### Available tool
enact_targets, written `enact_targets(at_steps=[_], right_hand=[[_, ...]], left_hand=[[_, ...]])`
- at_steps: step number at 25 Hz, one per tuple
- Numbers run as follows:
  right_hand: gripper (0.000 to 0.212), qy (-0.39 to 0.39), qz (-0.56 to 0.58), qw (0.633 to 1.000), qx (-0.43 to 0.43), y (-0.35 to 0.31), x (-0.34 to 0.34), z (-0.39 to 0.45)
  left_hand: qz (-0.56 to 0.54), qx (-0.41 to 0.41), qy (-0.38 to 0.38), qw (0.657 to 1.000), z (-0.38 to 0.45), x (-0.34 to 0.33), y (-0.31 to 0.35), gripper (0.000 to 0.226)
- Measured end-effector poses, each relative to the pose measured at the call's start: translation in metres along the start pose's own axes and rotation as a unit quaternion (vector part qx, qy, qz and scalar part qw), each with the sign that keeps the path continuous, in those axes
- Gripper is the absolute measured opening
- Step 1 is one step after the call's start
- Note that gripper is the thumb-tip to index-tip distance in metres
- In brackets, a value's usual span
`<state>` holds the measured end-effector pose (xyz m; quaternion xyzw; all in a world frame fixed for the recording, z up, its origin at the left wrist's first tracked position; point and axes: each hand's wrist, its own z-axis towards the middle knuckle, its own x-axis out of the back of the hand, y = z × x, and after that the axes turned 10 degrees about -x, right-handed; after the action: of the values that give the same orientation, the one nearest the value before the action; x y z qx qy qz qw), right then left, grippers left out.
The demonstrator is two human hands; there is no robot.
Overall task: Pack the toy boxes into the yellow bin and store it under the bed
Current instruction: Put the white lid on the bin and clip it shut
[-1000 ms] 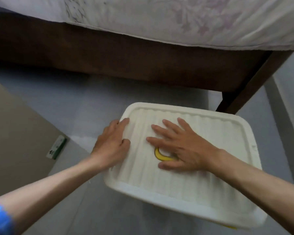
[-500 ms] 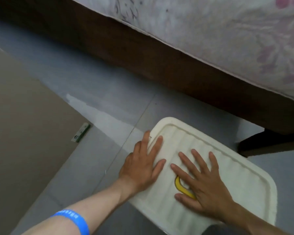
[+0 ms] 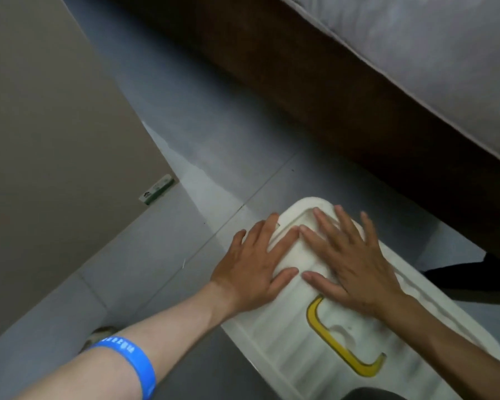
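Both flat hands slid to lid's [image 3: 300, 356] far corner, ribbed white, yellow handle [image 3: 341, 345].

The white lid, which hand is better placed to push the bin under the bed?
Probably the right hand. It lies flat, wholly on the white lid, nearer the dark bed frame. The left hand rests half off the lid's left edge, so it may only steady or steer.
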<state>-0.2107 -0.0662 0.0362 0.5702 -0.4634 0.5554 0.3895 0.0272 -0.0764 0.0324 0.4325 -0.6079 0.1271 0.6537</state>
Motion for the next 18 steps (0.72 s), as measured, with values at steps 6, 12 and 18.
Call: enact_targets(at_steps=[6,12,18], right_hand=[[0.077,-0.033,-0.004,0.999,-0.03,-0.008,-0.007,-0.009],[0.077,-0.043,-0.018,0.998,-0.03,-0.011,-0.003,-0.012],[0.075,-0.042,-0.016,0.999,-0.031,-0.011,-0.004,-0.012]], left_hand=[[-0.025,0.0,-0.063,0.998,-0.009,0.005,0.002,0.068],[-0.249,0.115,0.021,0.962,-0.008,0.019,0.002,0.048],[-0.434,0.41,0.023,0.802,-0.01,0.02,-0.008,0.093]])
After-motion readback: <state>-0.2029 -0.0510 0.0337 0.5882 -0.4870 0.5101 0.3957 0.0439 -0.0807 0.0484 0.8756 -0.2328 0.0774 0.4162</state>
